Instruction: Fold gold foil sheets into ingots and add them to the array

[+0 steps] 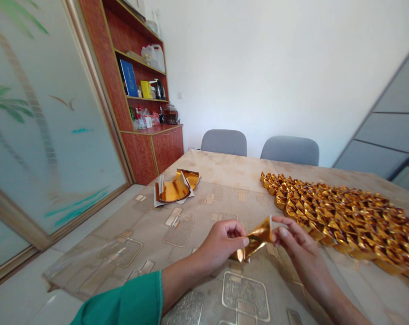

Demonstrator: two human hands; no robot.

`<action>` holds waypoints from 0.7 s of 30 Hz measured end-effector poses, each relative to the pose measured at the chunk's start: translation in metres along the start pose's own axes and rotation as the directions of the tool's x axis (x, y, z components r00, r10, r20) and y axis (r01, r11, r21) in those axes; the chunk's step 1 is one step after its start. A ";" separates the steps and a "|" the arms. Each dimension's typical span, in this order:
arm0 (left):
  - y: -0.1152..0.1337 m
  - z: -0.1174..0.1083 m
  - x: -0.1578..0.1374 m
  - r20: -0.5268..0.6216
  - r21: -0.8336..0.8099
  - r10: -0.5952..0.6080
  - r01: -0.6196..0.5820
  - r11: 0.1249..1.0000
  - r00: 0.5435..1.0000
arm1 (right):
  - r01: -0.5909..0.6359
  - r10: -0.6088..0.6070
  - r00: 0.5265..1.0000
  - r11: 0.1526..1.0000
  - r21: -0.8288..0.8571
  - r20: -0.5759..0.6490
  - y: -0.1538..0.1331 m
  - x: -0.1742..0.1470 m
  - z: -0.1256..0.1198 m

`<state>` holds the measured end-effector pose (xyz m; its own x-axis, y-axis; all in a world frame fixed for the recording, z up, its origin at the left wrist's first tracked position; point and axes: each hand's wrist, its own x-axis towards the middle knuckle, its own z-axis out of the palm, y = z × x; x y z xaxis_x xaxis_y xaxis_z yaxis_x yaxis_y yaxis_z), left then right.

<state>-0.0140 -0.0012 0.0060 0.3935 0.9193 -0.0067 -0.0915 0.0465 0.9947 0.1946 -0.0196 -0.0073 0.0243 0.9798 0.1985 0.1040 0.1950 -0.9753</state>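
Between my two hands is a partly folded piece of gold foil paper, held a little above the table. My left hand pinches its left end between thumb and fingers. At the other end, my right hand has thumb and fingers closed on the paper's right edge, where a pale strip shows. To the right, rows of folded gold paper pieces stand packed together. A small stack of loose gold foil sheets, curled with white undersides, lies farther off to the left.
A patterned clear cover lies over the table. Two grey chairs stand at the far side by the white wall. On the left are a frosted sliding door and a red wooden cabinet with bottles and jars.
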 end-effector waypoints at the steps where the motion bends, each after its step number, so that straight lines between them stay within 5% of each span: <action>1: -0.001 0.000 0.000 -0.028 -0.057 -0.009 0.007 0.998 1.000 | -0.012 0.011 0.999 1.000 0.022 0.045 0.001 -0.001 0.001; 5: -0.008 0.004 0.001 -0.088 -0.210 -0.006 -0.013 0.978 0.996 | -0.031 0.013 0.956 0.998 0.057 0.294 0.003 -0.007 0.012; 11: -0.013 0.013 -0.003 -0.020 -0.263 -0.035 0.028 0.964 0.999 | -0.028 0.036 0.981 0.999 -0.046 0.190 0.001 -0.011 0.022; 21: -0.011 0.011 0.000 -0.004 -0.107 -0.047 0.046 0.993 0.999 | 0.004 0.036 0.954 0.991 -0.134 0.297 0.004 -0.013 0.018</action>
<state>-0.0035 -0.0060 -0.0037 0.3933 0.9179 -0.0537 -0.1709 0.1304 0.9766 0.1770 -0.0308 -0.0155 -0.2679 0.9552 0.1257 0.2367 0.1917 -0.9525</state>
